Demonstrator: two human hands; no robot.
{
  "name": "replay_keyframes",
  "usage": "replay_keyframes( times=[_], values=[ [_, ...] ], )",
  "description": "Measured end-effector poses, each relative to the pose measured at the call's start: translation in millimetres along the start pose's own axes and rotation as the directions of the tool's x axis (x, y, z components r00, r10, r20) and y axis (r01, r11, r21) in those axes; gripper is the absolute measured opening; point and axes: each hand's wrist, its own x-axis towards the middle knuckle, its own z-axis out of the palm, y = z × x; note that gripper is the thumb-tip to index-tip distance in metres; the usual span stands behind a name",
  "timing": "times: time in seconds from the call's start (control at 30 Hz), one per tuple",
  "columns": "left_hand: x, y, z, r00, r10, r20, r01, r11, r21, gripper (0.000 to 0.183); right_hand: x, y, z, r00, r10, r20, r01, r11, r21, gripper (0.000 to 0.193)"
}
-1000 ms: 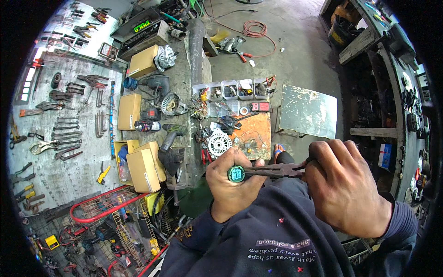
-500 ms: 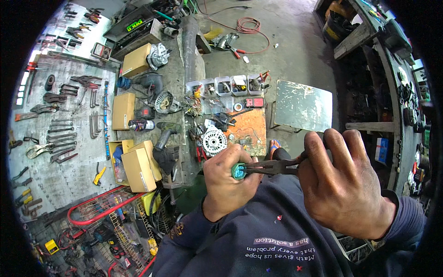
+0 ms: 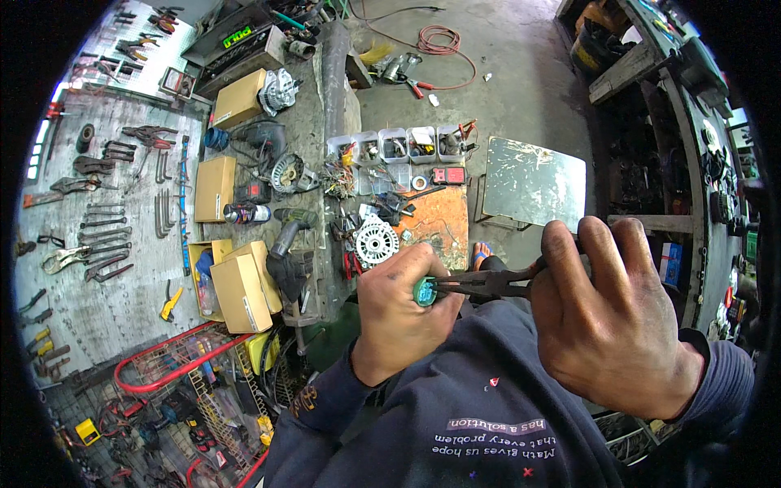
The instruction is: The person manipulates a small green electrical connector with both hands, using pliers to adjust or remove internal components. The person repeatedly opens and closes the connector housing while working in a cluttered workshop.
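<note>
My left hand [image 3: 399,313] is closed around a small round teal part [image 3: 424,291], held close in front of my chest. My right hand [image 3: 610,317] grips the handles of dark long-nose pliers [image 3: 480,285], whose jaws point left and meet the teal part. Both hands are grimy. Below them is my dark blue sleeve and sweater [image 3: 455,407]. A pale round metal housing with slots [image 3: 377,241] lies on the bench just beyond my left hand.
A cluttered workbench [image 3: 325,163] holds cardboard boxes [image 3: 240,289], small clear parts bins [image 3: 399,145], an orange board [image 3: 439,220] and motor parts. A wall panel [image 3: 106,236] at left carries wrenches and pliers. A metal sheet [image 3: 533,183] lies right; a red cord [image 3: 439,41] lies on the concrete floor.
Both hands have stayed together, with the pliers on the teal part. They have shifted slightly right and closer to the camera, and the view has tilted a little.
</note>
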Motion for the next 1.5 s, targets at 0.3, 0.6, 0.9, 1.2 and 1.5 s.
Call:
replay_keyframes(
  times=[0.3, 0.6, 0.9, 1.2, 1.5],
  values=[
    [-7, -12, 7, 0.994, 0.093, 0.064, -0.098, 0.991, 0.092, 0.026, -1, 13, 13, 0.955, -0.179, 0.238, 0.14, 0.975, 0.174, 0.025],
    [-8, -35, 7, 0.981, 0.158, -0.109, -0.141, 0.978, 0.151, 0.025, -1, -4, 63, 0.883, 0.009, 0.469, -0.382, 0.595, 0.707, 0.02],
    [2, -35, 7, 0.898, 0.27, -0.348, -0.201, 0.954, 0.221, 0.03, 3, -36, 72, 0.778, 0.011, 0.628, -0.623, -0.122, 0.773, 0.028],
    [8, -40, 16, 0.817, 0.276, -0.506, -0.224, 0.961, 0.163, 0.028, 6, -58, 75, 0.802, -0.061, 0.595, -0.527, -0.54, 0.656, 0.037],
    [20, -39, 36, 0.684, 0.081, -0.725, -0.076, 0.996, 0.04, 0.028, 12, -73, 83, 0.845, -0.074, 0.53, -0.384, -0.774, 0.503, 0.034]
  ],
)
